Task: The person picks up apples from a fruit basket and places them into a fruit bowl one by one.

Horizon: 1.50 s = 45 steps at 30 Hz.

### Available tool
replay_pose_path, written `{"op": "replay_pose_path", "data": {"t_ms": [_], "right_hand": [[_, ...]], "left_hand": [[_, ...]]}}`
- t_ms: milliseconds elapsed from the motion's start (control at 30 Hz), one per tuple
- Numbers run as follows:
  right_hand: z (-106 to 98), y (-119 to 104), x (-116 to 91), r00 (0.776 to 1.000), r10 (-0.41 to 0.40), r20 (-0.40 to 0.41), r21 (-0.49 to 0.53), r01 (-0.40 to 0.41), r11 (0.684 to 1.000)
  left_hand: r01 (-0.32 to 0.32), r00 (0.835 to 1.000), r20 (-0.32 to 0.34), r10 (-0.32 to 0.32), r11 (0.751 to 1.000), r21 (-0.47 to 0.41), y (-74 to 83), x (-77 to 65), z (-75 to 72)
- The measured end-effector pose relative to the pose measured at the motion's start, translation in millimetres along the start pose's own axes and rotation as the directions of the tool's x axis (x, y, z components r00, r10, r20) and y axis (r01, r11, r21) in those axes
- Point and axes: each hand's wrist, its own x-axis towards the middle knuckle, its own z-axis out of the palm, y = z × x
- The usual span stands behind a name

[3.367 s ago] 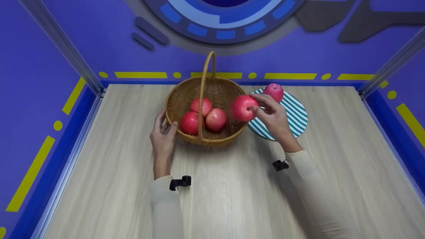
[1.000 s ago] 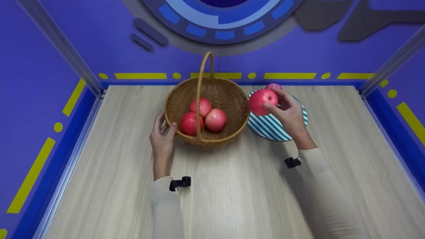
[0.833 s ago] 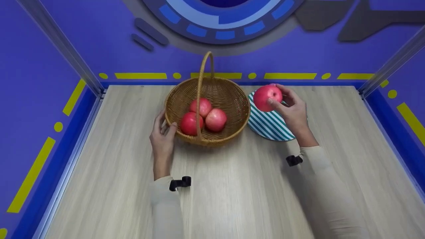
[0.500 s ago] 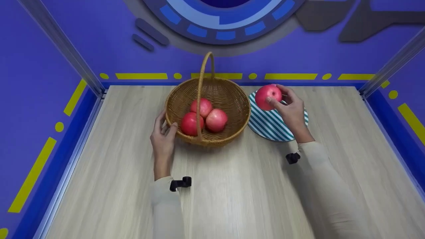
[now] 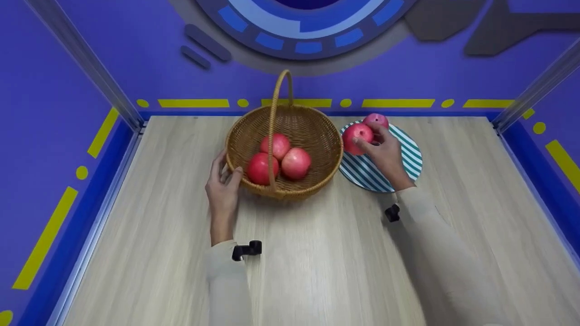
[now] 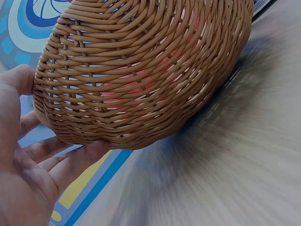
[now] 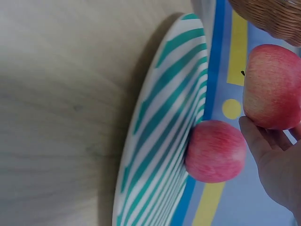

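Observation:
My left hand (image 5: 222, 185) holds the left side of a brown wicker basket (image 5: 312, 179), thumb near the rim. Its fingers touch the woven outer wall in the left wrist view. Several red apples lie together inside, one of them this paler apple (image 5: 296, 163). In my right hand (image 5: 385, 156) is another red apple (image 5: 355, 139), gripped between thumb and fingers. That apple (image 7: 273, 87) hangs above a round plate (image 5: 410, 158) with green and white stripes, close to the basket's right rim. One more apple (image 7: 216, 150) sits on the plate's far part, partly covered by my right hand in the head view.
The tall arched handle (image 5: 274, 117) crosses over the basket. A blue-purple panel (image 5: 158, 72) with yellow marks closes off the back of the wooden table (image 5: 299, 253). Side panels stand at left and right.
From over the basket's right rim, my right hand has carried the apple rightward above the plate, then slightly back left in the last half second. My left hand stays at the basket.

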Motion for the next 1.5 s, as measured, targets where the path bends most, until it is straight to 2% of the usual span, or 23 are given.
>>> {"op": "replay_pose_path", "data": {"t_ms": [333, 800, 1300, 1500], "right_hand": [[10.8, 7.9, 7.7, 0.998, 0.039, 0.042, -0.027, -0.037, 0.999], [11.4, 16.2, 10.8, 0.992, 0.107, 0.068, -0.043, -0.104, 0.994], [16.7, 22.3, 13.2, 0.992, 0.112, 0.058, -0.03, -0.11, 0.993], [18.0, 23.4, 13.0, 0.982, 0.168, 0.086, -0.057, -0.163, 0.985]], "left_hand": [[-0.007, 1.0, 0.005, 0.007, 1.0, 0.019, 2.2, -0.9, 1.6], [-0.013, 1.0, 0.002, 0.013, 1.0, 0.006, 1.1, -0.1, 1.8], [-0.006, 1.0, -0.004, 0.006, 1.0, 0.006, 0.5, -0.4, 0.5], [0.0, 1.0, 0.002, 0.0, 1.0, 0.006, 0.1, -0.7, -0.2]]}}
